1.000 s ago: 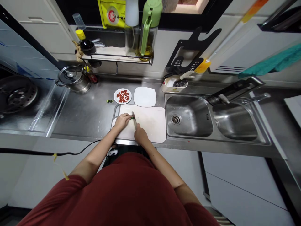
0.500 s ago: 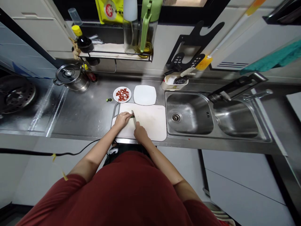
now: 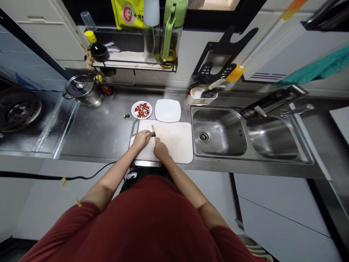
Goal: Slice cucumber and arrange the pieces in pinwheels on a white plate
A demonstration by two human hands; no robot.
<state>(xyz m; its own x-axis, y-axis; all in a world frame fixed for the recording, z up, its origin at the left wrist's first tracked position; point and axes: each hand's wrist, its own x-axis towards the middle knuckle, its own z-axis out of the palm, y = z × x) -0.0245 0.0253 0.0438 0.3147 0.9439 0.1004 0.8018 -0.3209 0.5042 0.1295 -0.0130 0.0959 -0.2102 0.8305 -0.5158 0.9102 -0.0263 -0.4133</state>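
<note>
On the white cutting board (image 3: pixel 174 140), my left hand (image 3: pixel 142 139) is closed over a small dark green piece of cucumber (image 3: pixel 153 135), most of it hidden by the fingers. My right hand (image 3: pixel 161 149) grips a kitchen knife (image 3: pixel 153 128), its blade pointing away from me. The blade lies right against the cucumber at my left fingertips; whether it has cut in is too small to tell. Beyond the board stand a round white plate (image 3: pixel 145 113) of chopped red bits and a bare white squarish plate (image 3: pixel 168 110). Cucumber ends (image 3: pixel 126 116) rest on the counter at the left.
A double steel sink (image 3: pixel 220 145) with a faucet (image 3: pixel 275 103) adjoins the board's right side. A lidded pot (image 3: pixel 81 91) stands at the back left beside the stove (image 3: pixel 19 109). Bottles fill a wall shelf (image 3: pixel 131 64), and a utensil holder (image 3: pixel 202 98) sits behind the sink.
My right hand and the knife have shifted slightly left and away from me along the cucumber. My left hand stays nearly in place.
</note>
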